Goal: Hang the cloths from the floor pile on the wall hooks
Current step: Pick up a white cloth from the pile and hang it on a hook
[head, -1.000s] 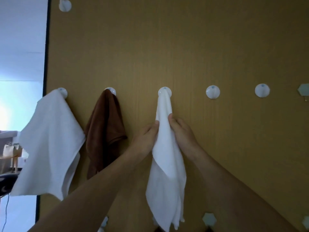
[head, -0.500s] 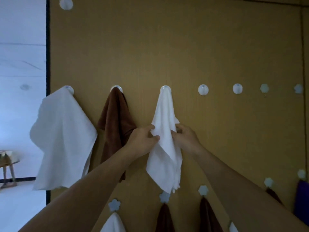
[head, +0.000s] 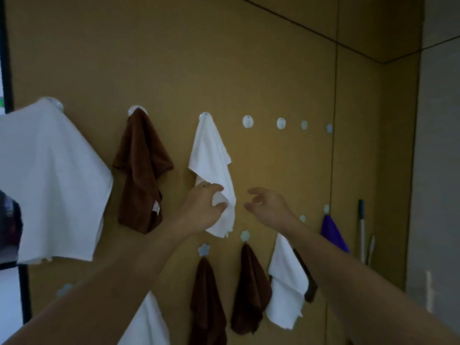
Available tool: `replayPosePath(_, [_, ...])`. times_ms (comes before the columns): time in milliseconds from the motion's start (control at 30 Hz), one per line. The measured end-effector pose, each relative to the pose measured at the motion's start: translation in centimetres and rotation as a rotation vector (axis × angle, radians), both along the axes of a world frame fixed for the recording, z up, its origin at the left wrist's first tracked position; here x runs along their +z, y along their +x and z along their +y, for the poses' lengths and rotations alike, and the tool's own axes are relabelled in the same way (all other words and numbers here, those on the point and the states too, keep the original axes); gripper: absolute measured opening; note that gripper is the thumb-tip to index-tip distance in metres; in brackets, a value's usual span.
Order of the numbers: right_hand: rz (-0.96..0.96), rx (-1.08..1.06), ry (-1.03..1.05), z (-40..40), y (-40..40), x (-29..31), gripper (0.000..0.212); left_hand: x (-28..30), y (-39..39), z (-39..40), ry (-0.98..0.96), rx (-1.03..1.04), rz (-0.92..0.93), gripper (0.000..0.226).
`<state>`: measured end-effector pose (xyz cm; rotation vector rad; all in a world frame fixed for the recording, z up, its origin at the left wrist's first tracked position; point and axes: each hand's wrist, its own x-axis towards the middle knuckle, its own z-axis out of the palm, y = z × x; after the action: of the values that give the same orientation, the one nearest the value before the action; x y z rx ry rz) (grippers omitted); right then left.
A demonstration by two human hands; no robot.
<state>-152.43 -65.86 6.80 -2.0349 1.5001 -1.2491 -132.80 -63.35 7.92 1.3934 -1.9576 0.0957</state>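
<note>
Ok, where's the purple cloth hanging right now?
In the head view the purple cloth hangs low on the wall's right side, from a lower-row hook, right of the lower white cloth and left of the pole in the corner.

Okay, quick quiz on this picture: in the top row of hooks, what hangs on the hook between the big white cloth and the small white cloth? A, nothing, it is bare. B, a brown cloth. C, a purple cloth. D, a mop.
B: a brown cloth hangs from the second hook, between the big white cloth and the small white cloth that the left hand grips.
</note>
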Motion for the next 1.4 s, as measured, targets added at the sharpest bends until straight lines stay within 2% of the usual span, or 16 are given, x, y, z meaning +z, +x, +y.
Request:
replayPosePath(267, [0.258,-0.259,-0.052,8.4,-10.4,-0.2,0.054,0.0,-9.9,4.1,0.018,-0.174,-0.046,0.051])
replayPosePath(433, [0.365,-0.456,-0.019,16.3,-20.8,-1.6,0.056,-1.4,-21.2,8.8,0.011,-0.308,-0.082,0.05])
replayPosePath(600, [0.4,-0.653,0.093,27.1,-33.0,-4.2,0.06,-4.7,-34.9,15.6,0.085,-0.531,-0.104,0.051])
replayPosePath(933, [0.299,-1.033,0.32,52.2,-52.2,-11.0,0.057,-9.8,-59.7,34.4,0.13,-0.936,-0.281,0.056])
replayPosePath(1400, [0.046,-1.56,0.56,83.5,-63.8,-20.4,0.06,-19.1,-83.7,61.8,0.174,-1.53,-0.503,0.058])
